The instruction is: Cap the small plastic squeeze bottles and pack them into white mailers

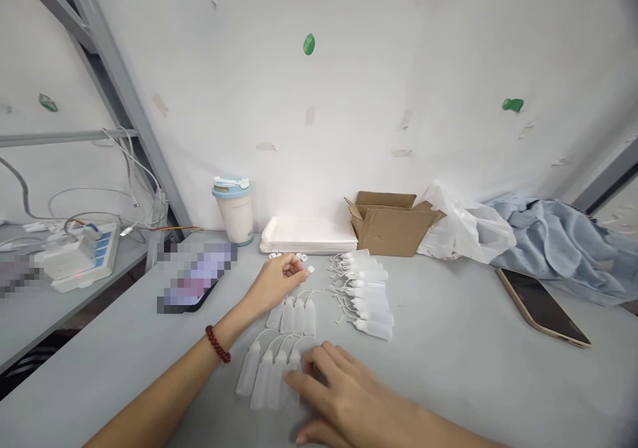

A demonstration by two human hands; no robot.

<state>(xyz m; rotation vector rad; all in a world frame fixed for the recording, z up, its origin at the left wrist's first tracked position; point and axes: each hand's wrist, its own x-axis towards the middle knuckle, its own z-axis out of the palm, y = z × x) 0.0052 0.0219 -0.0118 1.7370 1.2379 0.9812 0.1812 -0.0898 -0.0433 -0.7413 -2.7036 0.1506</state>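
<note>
My left hand (279, 280), a dark red bead bracelet on its wrist, is closed in a pinch on a small white cap (310, 270) above the rear row of bottles. That row (298, 316) holds several translucent squeeze bottles standing side by side, thin white tubes rising from their tops. Nearer me lies a second row of similar bottles (262, 383). My right hand (343, 385) is beside this front row, fingers apart, its index fingertip over the rightmost bottle; whether it touches is unclear. More small white caps (304, 257) lie behind my left hand, partly hidden.
Several more tubed bottles (371, 302) lie in a column to the right. Along the wall stand a paper cup (235, 212), a stack of white sheets or envelopes (309, 234), an open cardboard box (393, 225), a plastic bag (466, 225) and blue cloth (553, 235). Phones (543, 308) flank the work area.
</note>
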